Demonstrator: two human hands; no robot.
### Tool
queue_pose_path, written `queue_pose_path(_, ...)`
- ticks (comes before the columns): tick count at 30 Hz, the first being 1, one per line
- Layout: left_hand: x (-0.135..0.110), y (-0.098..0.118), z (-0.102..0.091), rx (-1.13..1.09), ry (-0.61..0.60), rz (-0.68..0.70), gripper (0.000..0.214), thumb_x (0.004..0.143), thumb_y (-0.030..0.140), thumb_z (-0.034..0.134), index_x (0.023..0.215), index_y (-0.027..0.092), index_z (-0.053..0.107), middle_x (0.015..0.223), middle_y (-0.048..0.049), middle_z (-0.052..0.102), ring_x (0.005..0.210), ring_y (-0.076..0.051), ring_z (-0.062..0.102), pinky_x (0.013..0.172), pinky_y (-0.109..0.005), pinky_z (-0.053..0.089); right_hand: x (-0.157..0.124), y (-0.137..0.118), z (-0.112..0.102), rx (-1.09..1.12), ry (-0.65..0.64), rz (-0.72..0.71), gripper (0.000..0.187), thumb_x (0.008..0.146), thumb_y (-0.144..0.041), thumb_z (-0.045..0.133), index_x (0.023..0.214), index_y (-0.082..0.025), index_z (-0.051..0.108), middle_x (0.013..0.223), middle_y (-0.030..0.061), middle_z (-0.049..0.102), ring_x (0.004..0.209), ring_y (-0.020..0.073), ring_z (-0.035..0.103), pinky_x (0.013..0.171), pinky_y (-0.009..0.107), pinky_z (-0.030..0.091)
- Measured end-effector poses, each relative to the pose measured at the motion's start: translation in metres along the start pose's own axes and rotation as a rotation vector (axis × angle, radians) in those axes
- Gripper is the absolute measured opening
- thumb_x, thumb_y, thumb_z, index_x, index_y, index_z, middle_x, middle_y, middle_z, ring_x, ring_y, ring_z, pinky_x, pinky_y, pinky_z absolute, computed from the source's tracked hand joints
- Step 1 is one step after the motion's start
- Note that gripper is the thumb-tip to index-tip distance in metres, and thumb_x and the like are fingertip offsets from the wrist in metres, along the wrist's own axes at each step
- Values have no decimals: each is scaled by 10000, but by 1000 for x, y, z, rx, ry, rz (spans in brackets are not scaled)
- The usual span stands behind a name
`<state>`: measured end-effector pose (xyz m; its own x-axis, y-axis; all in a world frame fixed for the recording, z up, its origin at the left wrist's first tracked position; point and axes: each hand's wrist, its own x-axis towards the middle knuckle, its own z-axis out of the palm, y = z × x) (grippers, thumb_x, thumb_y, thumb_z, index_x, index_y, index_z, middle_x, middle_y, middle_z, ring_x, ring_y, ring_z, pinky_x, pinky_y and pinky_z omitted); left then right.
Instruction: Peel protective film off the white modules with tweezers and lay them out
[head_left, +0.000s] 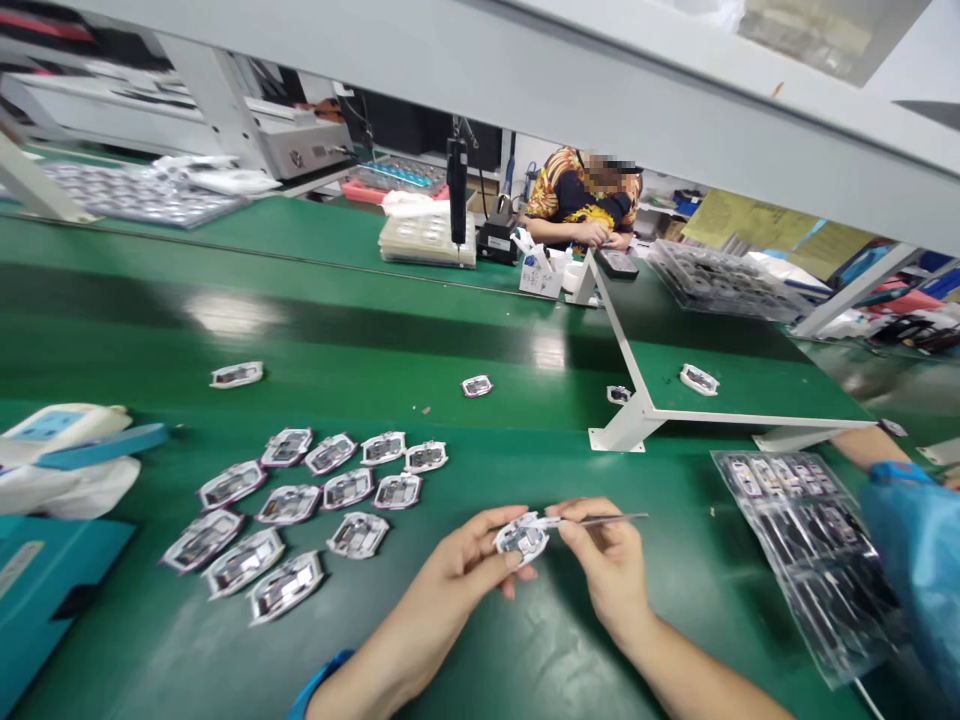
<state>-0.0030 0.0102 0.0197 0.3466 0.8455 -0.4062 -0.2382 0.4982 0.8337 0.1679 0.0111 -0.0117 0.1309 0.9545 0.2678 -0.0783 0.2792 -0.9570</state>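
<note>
My left hand (457, 565) pinches a small white-framed electronic part (523, 538) between thumb and fingers, above the green mat (450, 640). My right hand (609, 565) is shut on slim metal tweezers (604, 520), and their tip meets the part's edge. Several similar parts with purple-edged film, such as one (286, 587), lie in loose rows to the left of my hands. The part's underside and the tweezer tip are partly hidden by my fingers.
A clear plastic tray of dark components (806, 560) lies to my right, beside a blue-sleeved arm (919, 570). A white device (56, 435) and teal folder (45, 610) sit left. A metal bench frame (630, 415) crosses ahead, and a seated person (581, 205) works beyond it.
</note>
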Motion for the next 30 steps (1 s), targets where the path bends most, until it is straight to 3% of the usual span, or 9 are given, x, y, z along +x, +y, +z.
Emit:
queue_pose_path(3, 1, -2, 0, -14, 4, 6, 513, 700, 376, 777, 1132, 147, 622, 881, -60, 694, 769, -189, 602, 635, -273, 436, 1, -7, -3, -188, -150, -272, 15, 849, -257, 713, 862, -258, 720, 833, 45, 774, 767, 233, 715, 758, 414, 537)
queue_pose_path(6, 1, -5, -1, 12, -2, 27, 505, 709, 377, 772, 1136, 150, 629, 852, -45, 687, 743, -178, 578, 620, -263, 435, 2, -15, -6, -392, -372, -525, 164, 858, -190, 692, 979, -298, 718, 891, 38, 788, 789, 249, 726, 786, 457, 511)
queue_pose_path(10, 2, -8, -1, 66, 0, 51, 474, 709, 369, 763, 1119, 158, 652, 878, -43, 685, 699, -159, 548, 614, -258, 442, 3, -21, -9, -490, -478, -613, 286, 859, -141, 674, 1096, -301, 684, 937, 43, 786, 845, 247, 727, 796, 450, 508)
queue_pose_path(13, 2, -9, 0, 82, 43, 63, 399, 729, 365, 731, 1069, 161, 683, 862, -37, 679, 645, -143, 524, 588, -255, 433, 3, -20, -8, -463, -469, -567, 291, 859, -143, 685, 1097, -311, 682, 943, 31, 786, 855, 243, 723, 795, 446, 502)
queue_pose_path(17, 4, -11, -1, 82, 84, 42, 389, 767, 399, 673, 1055, 138, 684, 727, -27, 654, 611, -150, 529, 544, -253, 410, 1, -16, -4, -349, -364, -439, 126, 871, -213, 689, 960, -296, 718, 870, 28, 785, 793, 240, 722, 773, 436, 504)
queue_pose_path(21, 5, -14, -5, 142, 92, 45, 460, 759, 440, 656, 1084, 114, 664, 629, -11, 634, 574, -148, 515, 532, -253, 397, 0, -12, -2, -157, -187, -143, 19, 861, -249, 693, 879, -241, 691, 840, 46, 751, 783, 217, 704, 734, 367, 540)
queue_pose_path(24, 5, -14, -6, 183, 90, 54, 455, 760, 449, 645, 1072, 118, 665, 602, 1, 622, 552, -144, 508, 518, -250, 380, 1, -9, -3, -68, -139, 61, 85, 866, -295, 673, 841, -214, 662, 826, 44, 717, 759, 188, 686, 690, 304, 549)
queue_pose_path(30, 6, -12, -6, 211, 83, 68, 441, 760, 463, 636, 1045, 128, 669, 579, 9, 618, 525, -138, 502, 510, -248, 374, 4, -6, -3, -12, -156, 221, 196, 823, -384, 702, 784, -204, 638, 753, 25, 686, 690, 164, 648, 654, 276, 542)
